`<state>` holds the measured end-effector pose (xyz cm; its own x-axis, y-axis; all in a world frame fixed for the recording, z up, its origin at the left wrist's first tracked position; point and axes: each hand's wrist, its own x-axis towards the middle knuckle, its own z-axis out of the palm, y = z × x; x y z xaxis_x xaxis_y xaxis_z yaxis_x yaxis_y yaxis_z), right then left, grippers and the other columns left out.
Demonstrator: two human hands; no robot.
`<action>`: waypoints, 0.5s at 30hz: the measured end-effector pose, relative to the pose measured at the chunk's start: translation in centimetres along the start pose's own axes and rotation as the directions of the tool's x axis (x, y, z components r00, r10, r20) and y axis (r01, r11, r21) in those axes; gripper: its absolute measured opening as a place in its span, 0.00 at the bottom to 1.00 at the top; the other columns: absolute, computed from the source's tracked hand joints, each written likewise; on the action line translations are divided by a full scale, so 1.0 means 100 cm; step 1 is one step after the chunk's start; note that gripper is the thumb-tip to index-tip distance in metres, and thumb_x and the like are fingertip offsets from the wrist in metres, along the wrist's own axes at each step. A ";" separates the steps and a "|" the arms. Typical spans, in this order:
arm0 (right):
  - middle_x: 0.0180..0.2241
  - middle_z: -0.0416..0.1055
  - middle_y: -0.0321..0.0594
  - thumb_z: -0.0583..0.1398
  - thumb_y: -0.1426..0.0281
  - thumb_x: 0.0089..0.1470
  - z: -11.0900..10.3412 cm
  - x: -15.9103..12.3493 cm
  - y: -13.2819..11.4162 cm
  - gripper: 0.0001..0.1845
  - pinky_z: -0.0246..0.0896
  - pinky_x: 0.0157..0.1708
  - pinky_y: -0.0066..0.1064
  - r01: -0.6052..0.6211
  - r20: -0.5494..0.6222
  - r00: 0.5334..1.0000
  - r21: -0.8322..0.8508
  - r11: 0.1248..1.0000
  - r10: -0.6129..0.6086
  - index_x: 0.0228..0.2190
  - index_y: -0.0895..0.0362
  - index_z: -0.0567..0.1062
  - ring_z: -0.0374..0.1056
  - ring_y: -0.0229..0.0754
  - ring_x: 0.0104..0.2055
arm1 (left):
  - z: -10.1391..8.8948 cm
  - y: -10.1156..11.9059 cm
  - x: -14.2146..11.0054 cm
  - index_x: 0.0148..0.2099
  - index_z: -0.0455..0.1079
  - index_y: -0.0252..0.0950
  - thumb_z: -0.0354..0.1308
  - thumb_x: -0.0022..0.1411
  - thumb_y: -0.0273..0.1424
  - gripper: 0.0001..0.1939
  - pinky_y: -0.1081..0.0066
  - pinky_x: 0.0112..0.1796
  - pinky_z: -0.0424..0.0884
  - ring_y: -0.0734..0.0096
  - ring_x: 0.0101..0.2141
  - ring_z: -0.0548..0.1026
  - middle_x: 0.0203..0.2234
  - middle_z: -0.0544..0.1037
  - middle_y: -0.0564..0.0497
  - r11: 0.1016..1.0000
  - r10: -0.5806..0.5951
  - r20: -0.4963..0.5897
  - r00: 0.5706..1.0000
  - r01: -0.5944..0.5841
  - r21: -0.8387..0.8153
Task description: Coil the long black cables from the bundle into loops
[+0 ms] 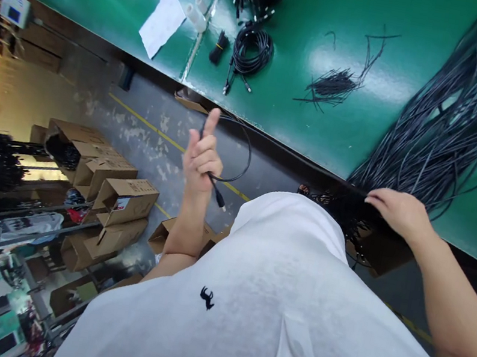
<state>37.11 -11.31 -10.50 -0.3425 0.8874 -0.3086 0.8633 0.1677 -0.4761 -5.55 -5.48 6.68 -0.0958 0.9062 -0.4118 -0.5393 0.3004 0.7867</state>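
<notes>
1. The left hand (pixel 204 157) has its index finger stretched out and its other fingers curled in, closed on a slim black cable with a plug end (pixel 249 159). The cable bows out in a loop beside the hand, off the table's edge, and its plug hangs below the curled fingers.
2. The right hand (pixel 397 211) is at the near edge of the glossy green table (pixel 278 103), thumb and fingertips pressed together. They seem to pinch part of the large bundle of long black cables (pixel 449 122), though the dark area there makes the exact strands hard to tell.
3. That bundle spreads over the right side of the table and narrows towards the right hand.
4. On the table between the hands lies a loose pile of short black strips (pixel 333 88). Farther left are a round coil of black cable (pixel 253 50), a small tied black bundle (pixel 219 47) just beside it, and a white sheet of paper (pixel 163 21).
5. Open brown cardboard boxes (pixel 125 199) stand on the grey floor (pixel 142 98) to the left
</notes>
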 end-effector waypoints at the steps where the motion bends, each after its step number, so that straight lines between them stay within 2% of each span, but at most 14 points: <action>1: 0.36 0.78 0.48 0.50 0.57 0.64 0.001 -0.011 -0.014 0.19 0.51 0.30 0.35 0.075 0.048 0.996 -0.085 0.994 -0.071 0.34 0.53 0.75 0.69 0.46 0.33 | 0.001 -0.004 0.005 0.57 0.69 0.41 0.32 0.76 0.39 0.25 0.78 0.12 0.37 0.85 0.10 0.40 0.14 0.48 0.63 0.997 -0.076 0.016 0.997 0.076 0.011; 4: 0.30 0.76 0.42 0.47 0.55 0.66 -0.008 -0.032 -0.079 0.22 0.45 0.27 0.32 0.292 0.106 0.954 -0.125 0.948 -0.280 0.33 0.54 0.74 0.67 0.42 0.26 | 0.008 -0.031 0.016 0.54 0.71 0.38 0.42 0.75 0.37 0.19 0.81 0.12 0.43 0.87 0.10 0.50 0.14 0.58 0.62 0.952 -0.294 0.128 0.947 0.279 0.125; 6: 0.26 0.74 0.40 0.47 0.52 0.66 -0.022 -0.029 -0.122 0.26 0.43 0.26 0.30 0.400 0.060 0.916 -0.054 0.915 -0.396 0.31 0.55 0.74 0.65 0.39 0.25 | 0.016 -0.051 0.019 0.52 0.72 0.34 0.50 0.71 0.37 0.15 0.83 0.15 0.54 0.86 0.14 0.63 0.18 0.69 0.58 0.909 -0.388 0.217 0.896 0.332 0.252; 8: 0.24 0.72 0.39 0.46 0.51 0.66 -0.041 -0.013 -0.150 0.28 0.43 0.26 0.30 0.470 -0.010 0.883 0.042 0.882 -0.470 0.28 0.55 0.73 0.63 0.37 0.24 | 0.025 -0.068 0.018 0.51 0.72 0.33 0.57 0.67 0.38 0.16 0.81 0.25 0.67 0.79 0.24 0.76 0.27 0.78 0.50 0.867 -0.456 0.294 0.840 0.344 0.361; 10: 0.24 0.71 0.39 0.45 0.52 0.66 -0.059 0.009 -0.163 0.28 0.46 0.27 0.29 0.499 -0.078 0.866 0.197 0.844 -0.494 0.27 0.56 0.73 0.63 0.36 0.25 | 0.032 -0.077 0.015 0.49 0.73 0.32 0.62 0.63 0.39 0.18 0.74 0.36 0.74 0.70 0.35 0.80 0.35 0.81 0.45 0.817 -0.542 0.372 0.754 0.369 0.443; 11: 0.24 0.71 0.39 0.46 0.52 0.66 -0.067 0.021 -0.164 0.28 0.47 0.28 0.28 0.489 -0.109 0.871 0.292 0.822 -0.479 0.27 0.56 0.73 0.63 0.36 0.26 | 0.035 -0.078 0.014 0.48 0.73 0.31 0.63 0.62 0.40 0.19 0.72 0.38 0.74 0.67 0.36 0.81 0.35 0.82 0.43 0.793 -0.584 0.410 0.701 0.383 0.474; 13: 0.25 0.72 0.38 0.48 0.51 0.64 -0.078 0.042 -0.160 0.27 0.51 0.29 0.27 0.420 -0.166 0.906 0.466 0.779 -0.389 0.27 0.56 0.74 0.64 0.36 0.28 | 0.037 -0.077 0.014 0.44 0.75 0.30 0.64 0.60 0.41 0.18 0.70 0.36 0.75 0.66 0.32 0.80 0.28 0.80 0.46 0.762 -0.637 0.470 0.612 0.406 0.505; 15: 0.25 0.72 0.38 0.50 0.50 0.62 -0.083 0.060 -0.152 0.27 0.53 0.31 0.27 0.331 -0.211 0.943 0.575 0.748 -0.256 0.26 0.57 0.74 0.64 0.36 0.29 | 0.038 -0.073 0.015 0.41 0.75 0.31 0.62 0.62 0.41 0.16 0.73 0.28 0.72 0.70 0.23 0.77 0.18 0.73 0.52 0.762 -0.644 0.492 0.586 0.430 0.484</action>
<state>24.99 -5.03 1.71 -0.4655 0.8850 0.0044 0.3187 0.1722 -0.9321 1.43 -5.13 2.07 0.7026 0.4841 -0.5215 -0.0472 0.7630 0.6447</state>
